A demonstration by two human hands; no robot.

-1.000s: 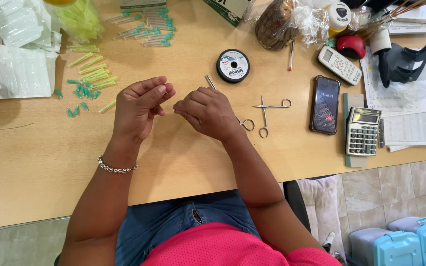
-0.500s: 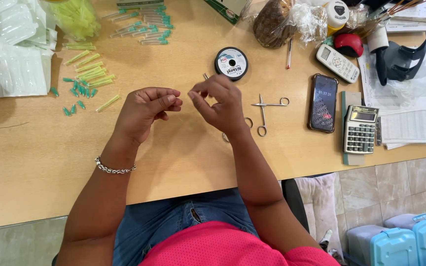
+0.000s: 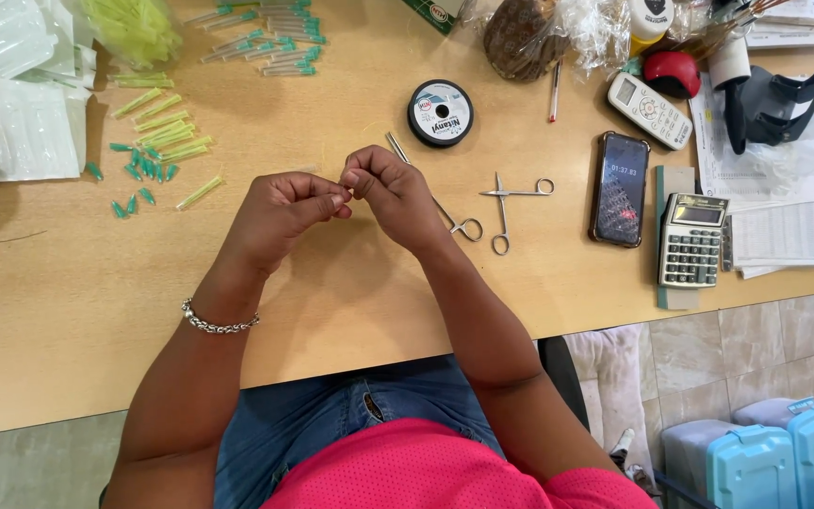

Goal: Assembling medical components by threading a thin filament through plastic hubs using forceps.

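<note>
Table (image 3: 68,283): one, light wood, fills most of frame from left edge to right.
Hands: two, meeting just above centre of frame, fingertips touching each other above the bare wood.
Left hand (image 3: 280,212): fingers curled, thumb and forefinger pinched narrow toward the right hand; held item too small to make out. One silver bracelet (image 3: 219,323) at the wrist.
Right hand (image 3: 398,193): fingers bunched, tips pinched tight against the left fingertips; contents of the pinch cannot be told.
Plastic packets (image 3: 11,113): clear-white heap, upper left corner; count unclear.
Papers (image 3: 784,236): stack at right edge, count unclear.
Phone (image 3: 620,188): one, dark, screen lit, right of centre.
Calculator (image 3: 692,241): one, grey, just right of phone.
Remote (image 3: 650,110): one, white, upper right, above phone.
Spool (image 3: 440,112): one, black round reel with pale label, top centre, just above the hands.
Scissor-handled instruments: two. One (image 3: 509,203) lying open, right of the hands; second (image 3: 459,221) partly hidden under the right hand, ring handles showing.
Yellow-green tubes (image 3: 164,127): roughly ten loose, upper left, plus a bagged bunch at top edge.
Clear capped tubes (image 3: 270,33): cluster at top, left of centre, not countable.
Green caps (image 3: 138,174): about eight, scattered below the yellow-green tubes, left of the hands.
</note>
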